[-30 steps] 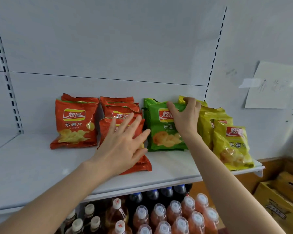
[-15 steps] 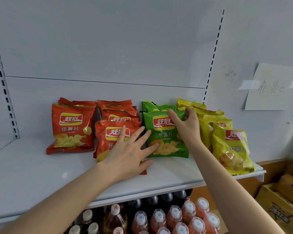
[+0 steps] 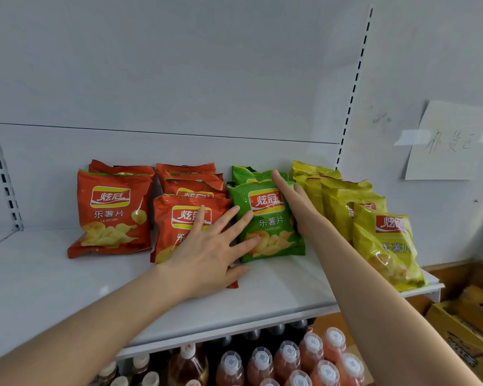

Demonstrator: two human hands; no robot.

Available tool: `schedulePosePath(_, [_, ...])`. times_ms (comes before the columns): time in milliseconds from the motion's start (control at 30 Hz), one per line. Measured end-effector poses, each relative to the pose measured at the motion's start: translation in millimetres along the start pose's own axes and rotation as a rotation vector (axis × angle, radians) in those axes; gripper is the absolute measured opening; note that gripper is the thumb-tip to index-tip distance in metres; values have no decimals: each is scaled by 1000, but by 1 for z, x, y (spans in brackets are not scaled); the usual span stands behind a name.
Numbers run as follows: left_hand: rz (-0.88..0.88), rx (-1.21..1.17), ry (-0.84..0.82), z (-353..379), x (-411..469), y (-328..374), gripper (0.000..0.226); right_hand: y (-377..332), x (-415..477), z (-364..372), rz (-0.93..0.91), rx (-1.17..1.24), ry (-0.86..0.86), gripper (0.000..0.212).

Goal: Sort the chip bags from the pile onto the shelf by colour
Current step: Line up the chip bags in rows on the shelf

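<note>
Chip bags stand in colour groups on the white shelf (image 3: 67,277). Red bags fill the left, with one front bag (image 3: 109,213) and a second row led by a red bag (image 3: 179,218). Green bags stand in the middle; the front green bag (image 3: 265,218) leans upright. Yellow bags (image 3: 385,238) line the right end. My left hand (image 3: 209,246) lies flat with spread fingers across the second red bag, its fingertips touching the green bag. My right hand (image 3: 299,207) presses straight fingers against the green bag's right side, between green and yellow.
Bottles with white caps (image 3: 287,360) fill the shelf below. Cardboard boxes (image 3: 469,327) sit on the floor at the right. A paper note (image 3: 455,140) is taped to the wall. The shelf's left part is bare.
My right hand let go of the green bag's top and now lies straight along its right side. My left hand slid slightly right onto the green bag's edge.
</note>
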State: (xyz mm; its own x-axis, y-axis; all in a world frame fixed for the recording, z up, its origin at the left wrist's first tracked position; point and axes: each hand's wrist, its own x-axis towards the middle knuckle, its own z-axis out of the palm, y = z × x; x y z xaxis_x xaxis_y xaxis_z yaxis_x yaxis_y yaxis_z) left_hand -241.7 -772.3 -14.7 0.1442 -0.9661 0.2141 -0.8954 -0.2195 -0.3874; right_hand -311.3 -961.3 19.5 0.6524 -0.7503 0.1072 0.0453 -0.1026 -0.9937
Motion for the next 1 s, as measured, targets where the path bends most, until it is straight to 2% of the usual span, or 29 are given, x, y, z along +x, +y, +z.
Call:
schedulePosePath(67, [-2,1,-13,0,1,0,85,0,5,-2,-1,-11,-20,101])
schedulePosePath(133, [-12,0,-30,1,1,0,80,1,10,-3,-33,-37,-2,107])
schedulePosePath(200, [-25,-16,-49,1,1,0,73,0,15,-2,-95,-70,3,102])
schedulePosePath(367, [-26,-45,-25,2,2,-1,84,1,26,5,-175,-130,-22,84])
schedulePosePath(500, [-15,-29,-46,1,6,0,81,4,33,6,-152,-125,-11,88])
schedulePosePath(600, [-21,-33,-63,-2,6,-1,63,6,37,7,-128,-108,-23,87])
schedulePosePath(667, [-18,-35,-61,0,5,-2,62,7,38,10,-128,-96,-45,86])
schedulePosePath(767, [-10,-9,10,7,0,-11,69,9,38,17,-148,-77,-54,83])
schedulePosePath(867, [15,6,165,14,-6,-21,60,10,35,26,-159,-42,-74,80])
schedulePosePath(1000, [17,73,249,21,-17,-31,52,10,30,40,-162,-23,-84,78])
